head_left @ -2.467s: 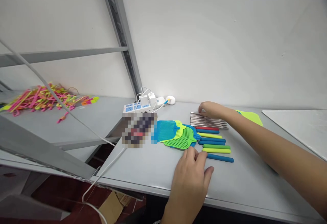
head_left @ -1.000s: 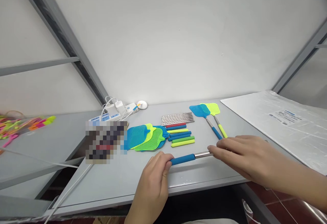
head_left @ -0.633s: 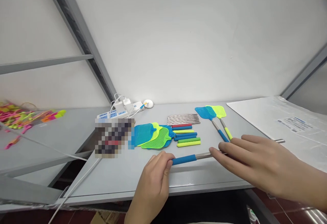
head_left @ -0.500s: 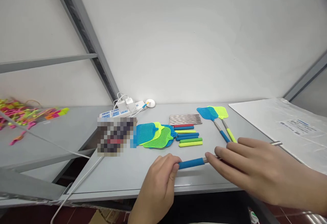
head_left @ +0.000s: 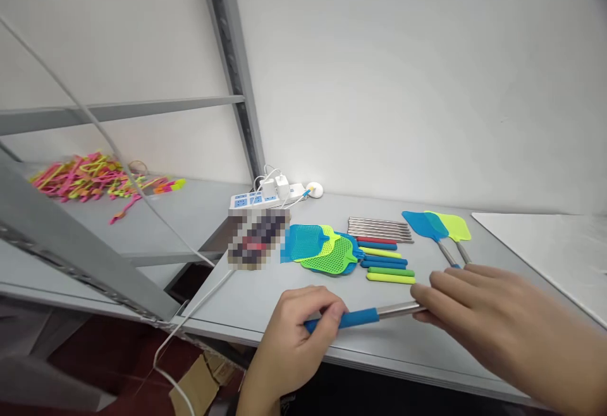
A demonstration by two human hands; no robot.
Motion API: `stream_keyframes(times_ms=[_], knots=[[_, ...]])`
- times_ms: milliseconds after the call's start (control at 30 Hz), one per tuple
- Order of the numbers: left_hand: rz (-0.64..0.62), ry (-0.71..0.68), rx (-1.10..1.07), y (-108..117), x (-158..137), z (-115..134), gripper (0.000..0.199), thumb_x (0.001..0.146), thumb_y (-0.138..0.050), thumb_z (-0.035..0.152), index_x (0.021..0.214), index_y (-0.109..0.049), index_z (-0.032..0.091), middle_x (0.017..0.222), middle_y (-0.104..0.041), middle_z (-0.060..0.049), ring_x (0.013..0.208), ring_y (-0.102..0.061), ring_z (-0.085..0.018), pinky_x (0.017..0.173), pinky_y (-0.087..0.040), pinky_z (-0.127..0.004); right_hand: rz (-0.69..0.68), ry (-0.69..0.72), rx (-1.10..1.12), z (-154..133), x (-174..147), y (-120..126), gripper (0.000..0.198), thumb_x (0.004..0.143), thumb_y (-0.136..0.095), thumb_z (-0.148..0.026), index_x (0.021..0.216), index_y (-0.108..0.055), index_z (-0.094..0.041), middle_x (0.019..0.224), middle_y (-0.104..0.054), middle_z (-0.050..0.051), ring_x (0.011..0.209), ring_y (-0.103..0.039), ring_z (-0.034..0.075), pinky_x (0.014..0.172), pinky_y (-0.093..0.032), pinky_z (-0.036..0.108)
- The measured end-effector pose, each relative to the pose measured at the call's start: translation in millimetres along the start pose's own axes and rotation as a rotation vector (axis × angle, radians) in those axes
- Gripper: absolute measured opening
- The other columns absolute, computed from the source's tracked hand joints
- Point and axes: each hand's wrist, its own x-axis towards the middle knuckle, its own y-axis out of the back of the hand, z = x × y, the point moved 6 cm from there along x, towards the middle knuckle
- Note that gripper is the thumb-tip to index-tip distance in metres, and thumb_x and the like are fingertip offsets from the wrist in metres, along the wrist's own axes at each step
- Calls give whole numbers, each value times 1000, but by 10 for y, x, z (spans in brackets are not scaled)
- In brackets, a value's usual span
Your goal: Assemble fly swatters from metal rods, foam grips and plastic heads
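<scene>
My left hand [head_left: 301,334] is closed around a blue handle [head_left: 359,318], whose end pokes out behind the thumb. From the handle's right end runs a bare metal rod [head_left: 398,309], and my right hand [head_left: 478,308] is closed on it, hiding its far part. Beyond the hands lie loose handles in yellow [head_left: 391,279], blue, green and red. Left of these is a pile of perforated fly swatter heads [head_left: 332,255] in blue, green and yellow. Several metal rods [head_left: 379,229] lie side by side behind. Past my right hand are a blue fly swatter [head_left: 424,223] and a yellow fly swatter [head_left: 453,226] with rods attached.
A power strip [head_left: 241,201] with white plugs stands at the back left, its cable [head_left: 190,308] hanging over the table edge. A blurred-out object [head_left: 258,239] lies before it. Colourful pieces [head_left: 90,179] are heaped beyond the metal shelf post [head_left: 232,68]. A white package [head_left: 535,239] lies right.
The view has turned left, so the table things sit farther right in the picture. More bare rod shows between my hands, and the blue handle's end now shows behind my left thumb.
</scene>
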Motion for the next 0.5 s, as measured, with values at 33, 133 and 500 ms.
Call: stream_keyframes(times_ms=[33,133,500], knots=[[-12,29,-87,-15,1,-15,31,98,-49,37,82,-69,20,74,-65,-2,67,-60,-16,64,-45,-26,-14,10,22,-54,14,-48,14,98,-46,-23,90,-58,-22,70,-58,1,55,-51,18,57,-31,34],[58,67,-394,-12,19,-36,35,101,-44,41,92,-69,18,79,-69,-4,74,-65,-17,70,-50,-27,-22,36,71,-207,83,-167,12,94,-47,-17,85,-52,-23,67,-56,-1,51,-48,18,54,-29,34],[221,90,-720,42,42,-296,57,98,-35,60,85,-66,14,62,-59,-2,52,-59,-15,48,-55,-29,79,74,64,-474,512,-145,15,76,-52,-8,80,-49,-22,64,-54,-1,50,-47,18,53,-24,34]])
